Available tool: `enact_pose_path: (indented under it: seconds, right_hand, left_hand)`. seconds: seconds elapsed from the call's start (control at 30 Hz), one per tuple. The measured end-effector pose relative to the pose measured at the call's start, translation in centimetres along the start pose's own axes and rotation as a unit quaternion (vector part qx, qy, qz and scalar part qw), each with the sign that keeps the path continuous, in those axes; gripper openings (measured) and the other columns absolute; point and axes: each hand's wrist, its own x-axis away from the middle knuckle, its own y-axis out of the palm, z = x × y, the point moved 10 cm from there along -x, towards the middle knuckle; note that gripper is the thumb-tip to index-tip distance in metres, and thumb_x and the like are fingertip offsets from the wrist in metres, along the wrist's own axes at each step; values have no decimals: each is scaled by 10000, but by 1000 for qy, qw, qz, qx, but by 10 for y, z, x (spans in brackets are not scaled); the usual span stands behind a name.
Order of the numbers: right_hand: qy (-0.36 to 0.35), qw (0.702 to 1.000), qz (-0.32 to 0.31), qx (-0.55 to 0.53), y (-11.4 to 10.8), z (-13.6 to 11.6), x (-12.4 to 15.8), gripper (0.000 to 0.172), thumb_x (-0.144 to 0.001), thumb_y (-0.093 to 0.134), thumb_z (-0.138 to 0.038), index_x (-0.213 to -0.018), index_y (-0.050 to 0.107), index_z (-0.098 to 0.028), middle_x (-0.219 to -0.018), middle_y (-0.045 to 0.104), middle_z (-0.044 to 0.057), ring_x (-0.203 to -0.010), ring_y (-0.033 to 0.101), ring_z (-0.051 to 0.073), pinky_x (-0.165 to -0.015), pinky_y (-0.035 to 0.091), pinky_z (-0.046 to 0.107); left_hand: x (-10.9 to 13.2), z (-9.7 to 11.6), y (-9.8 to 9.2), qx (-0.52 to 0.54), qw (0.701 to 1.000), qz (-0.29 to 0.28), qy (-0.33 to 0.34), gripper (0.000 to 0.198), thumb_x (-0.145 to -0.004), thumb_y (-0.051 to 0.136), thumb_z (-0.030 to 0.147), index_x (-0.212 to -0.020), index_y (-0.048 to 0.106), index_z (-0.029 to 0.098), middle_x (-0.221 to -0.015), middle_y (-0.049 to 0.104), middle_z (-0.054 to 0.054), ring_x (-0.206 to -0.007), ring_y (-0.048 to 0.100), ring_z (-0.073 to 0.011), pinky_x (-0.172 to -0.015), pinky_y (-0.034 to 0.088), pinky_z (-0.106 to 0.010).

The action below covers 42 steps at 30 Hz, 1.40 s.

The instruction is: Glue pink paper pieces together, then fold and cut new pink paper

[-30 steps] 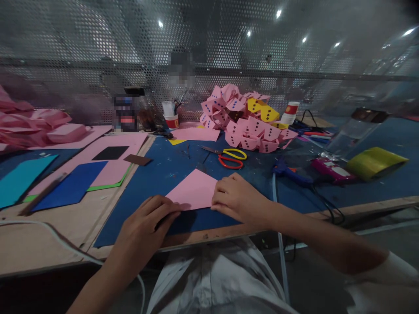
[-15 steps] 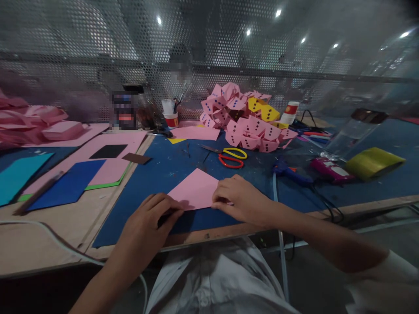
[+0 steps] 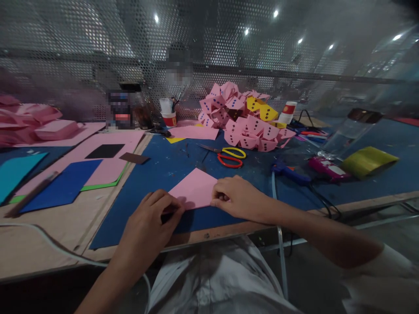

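A pink sheet of paper (image 3: 194, 187), its visible part shaped like a triangle with the point away from me, lies on the blue mat (image 3: 157, 174) near the table's front edge. My left hand (image 3: 157, 213) pinches its near left corner between thumb and fingers. At the right corner, my right hand (image 3: 234, 194) is closed on the paper with curled fingers. Both corners are hidden under the fingers. Beyond the paper lie scissors (image 3: 231, 157) with one red and one yellow handle loop, blades pointing left.
Pink folded paper pieces with dark dots (image 3: 252, 131) are heaped at the back. A blue glue gun (image 3: 291, 172), a magenta object (image 3: 329, 169), a yellow tube-like roll (image 3: 369, 162) and a clear bottle (image 3: 350, 131) are right. Coloured sheets (image 3: 62, 183) lie left. A cord (image 3: 49, 237) crosses the front left.
The fingers of my right hand have curled in more at the paper's right corner. My left hand stays at the left corner. The view has shifted slightly.
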Motion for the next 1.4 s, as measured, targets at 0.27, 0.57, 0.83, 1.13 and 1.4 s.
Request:
enact_pose_path:
  seconds: [0.27,0.57,0.83,1.13,1.4]
  right_hand:
    - [17,1000,-3,2,2,4,0,106,-936,701,-246,-844,690,-194,-861,733,-19,-810,610,151,-750,295,312]
    - [32,999,0,8,0,7,-1,128,-912,702,-249,-803,667,-193,-813,715,-29,-777,597,143,-717,291,308]
    - [33,999,4,2,1,8,0,142,-917,706,-266,-801,671,-194,-808,715,-29,-770,597,143,-729,295,308]
    - [60,998,-17,-2,0,7,-2,142,-916,724,-278,-813,676,-191,-819,720,-18,-776,605,148,-747,311,311]
    - [55,998,-14,1,-1,6,-2,140,-904,710,-265,-796,665,-188,-798,710,-16,-758,592,146,-730,296,303]
  left_hand:
    - [-4,-3,2,-8,1000,-9,-12,266,-995,592,471,-872,692,257,-891,714,-27,-894,582,-264,-812,439,-387]
    - [-2,-16,-1,4,999,-14,-47,442,-962,553,668,-857,726,275,-887,719,-36,-911,563,-282,-793,442,-393]
    - [-1,-27,-4,14,999,-27,-43,515,-937,523,742,-878,772,294,-901,745,-46,-895,571,-274,-766,454,-377]
    - [-1,-36,-3,46,996,-43,-69,376,-937,591,643,-949,749,302,-950,765,-46,-922,636,-274,-759,510,-371]
    - [-3,-32,-3,21,997,-42,-56,346,-943,565,604,-895,721,299,-885,741,-49,-855,631,-282,-723,489,-380]
